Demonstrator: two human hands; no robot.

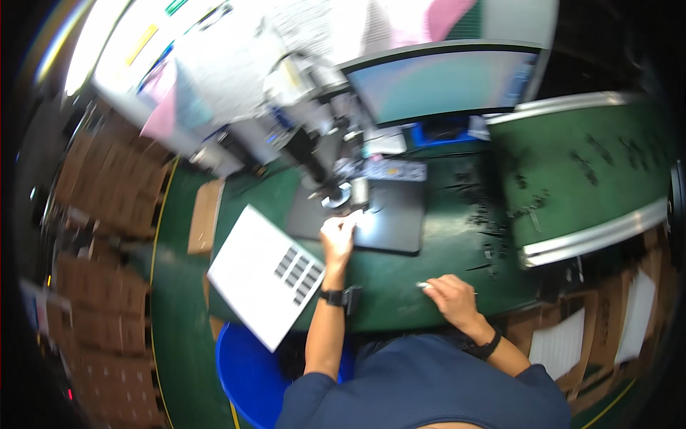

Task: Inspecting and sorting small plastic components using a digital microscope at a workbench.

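Observation:
My left hand (337,240) reaches over the dark base plate (400,232) of a bench microscope (312,163), just below its lit lens end. Its fingers are pinched together at the bright spot; glare hides what is between them. Closer to my body, my right hand (453,297) is above the green tabletop (389,286), thumb and finger closed on a small white piece (422,284). To the left of my left forearm lies a white sheet (261,268) with rows of dark rectangles at its right side. Several small black parts (489,227) are scattered right of the base plate.
A monitor (446,82) stands at the back, by a wall of papers. On the right runs a green conveyor belt (572,179) with metal rails and black parts on it. A blue bin (246,372) sits below the table's near left. Cardboard boxes (107,293) are stacked far left.

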